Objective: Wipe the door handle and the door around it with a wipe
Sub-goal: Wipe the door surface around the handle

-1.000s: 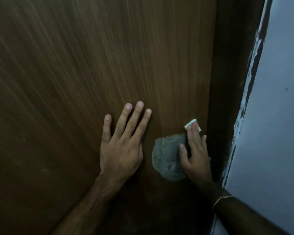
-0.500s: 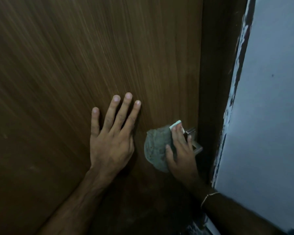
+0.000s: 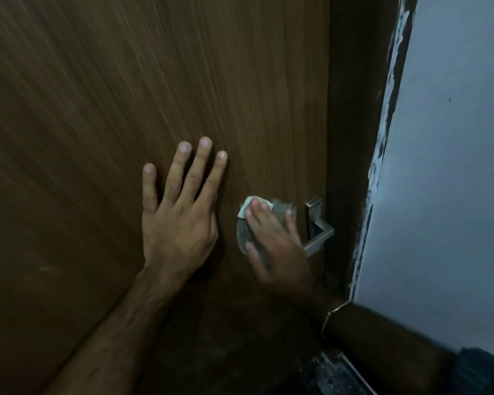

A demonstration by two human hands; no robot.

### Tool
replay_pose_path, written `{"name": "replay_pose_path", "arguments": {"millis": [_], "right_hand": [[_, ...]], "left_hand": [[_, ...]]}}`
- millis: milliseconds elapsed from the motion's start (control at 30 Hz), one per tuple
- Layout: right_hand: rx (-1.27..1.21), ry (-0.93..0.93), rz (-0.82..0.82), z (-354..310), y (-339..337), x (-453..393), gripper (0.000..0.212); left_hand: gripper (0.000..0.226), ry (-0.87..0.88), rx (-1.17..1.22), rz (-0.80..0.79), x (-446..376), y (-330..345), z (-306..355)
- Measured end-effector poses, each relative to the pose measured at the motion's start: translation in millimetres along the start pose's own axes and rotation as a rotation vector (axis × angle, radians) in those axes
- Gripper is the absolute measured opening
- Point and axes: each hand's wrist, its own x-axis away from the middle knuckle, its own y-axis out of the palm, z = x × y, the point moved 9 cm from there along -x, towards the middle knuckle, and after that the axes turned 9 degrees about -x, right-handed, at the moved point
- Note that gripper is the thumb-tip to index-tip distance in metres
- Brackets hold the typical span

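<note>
Brown door (image 3: 126,109) fills the frame. Your right hand (image 3: 274,246), fingers spread flat, has slid the wipe (image 3: 247,206) left off the handle (image 3: 318,229); your left hand (image 3: 180,218) stays splayed center-frame.

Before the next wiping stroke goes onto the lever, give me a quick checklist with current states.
1. Wipe under the right hand: ok, flat fingers press it on the door.
2. Left hand bracing the door: ok, palm flat, fingers spread.
3. Door handle exposed: ok, lever free, right of the wipe.
4. Handle already wiped: cannot tell.
5. Wipe clean enough: cannot tell; mostly grey, one white corner.
</note>
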Motion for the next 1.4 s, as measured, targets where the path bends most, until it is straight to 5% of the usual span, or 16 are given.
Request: {"name": "replay_pose_path", "arguments": {"millis": [133, 267, 433, 533, 700, 833, 933, 1067, 1400], "right_hand": [[-0.046, 0.129, 0.128, 8.2, -9.5, -11.0, 0.061], [0.007, -0.017, -0.085, -5.9, 20.2, 5.1, 0.064], [-0.057, 0.114, 0.112, 7.4, 3.3, -11.5, 0.066], [-0.004, -0.037, -0.048, -8.0, 23.4, -2.0, 0.067], [-0.034, 0.170, 0.118, 28.2, -6.6, -5.9, 0.064], [0.003, 0.129, 0.012, 30.9, -3.5, -0.1, 0.064], [-0.092, 0.337, 0.129, 58.9, -21.9, 2.5, 0.064], [-0.097, 0.294, 0.053, 55.9, -11.6, 11.1, 0.063], [-0.216, 0.406, 0.198, 48.5, -12.5, 10.6, 0.058]], "left_hand": [[0.068, 0.011, -0.004, 0.005, -1.6, 0.7, 0.9], [0.069, -0.009, 0.011, 0.010, 0.8, 1.1, 0.6], [0.068, -0.016, 0.022, 0.033, -1.3, -1.8, 1.4], [0.070, -0.026, 0.024, 0.022, 1.6, -0.5, 1.0], [0.069, -0.025, 0.023, 0.027, -1.0, -1.2, 1.2], [0.069, -0.030, 0.015, 0.025, 3.1, 0.3, 1.8], [0.067, -0.022, 0.009, 0.028, 1.8, -0.1, 2.1], [0.069, -0.024, 0.011, 0.030, 2.1, 1.3, 2.3], [0.072, -0.022, -0.012, 0.037, 1.3, 0.2, 3.1]]}}
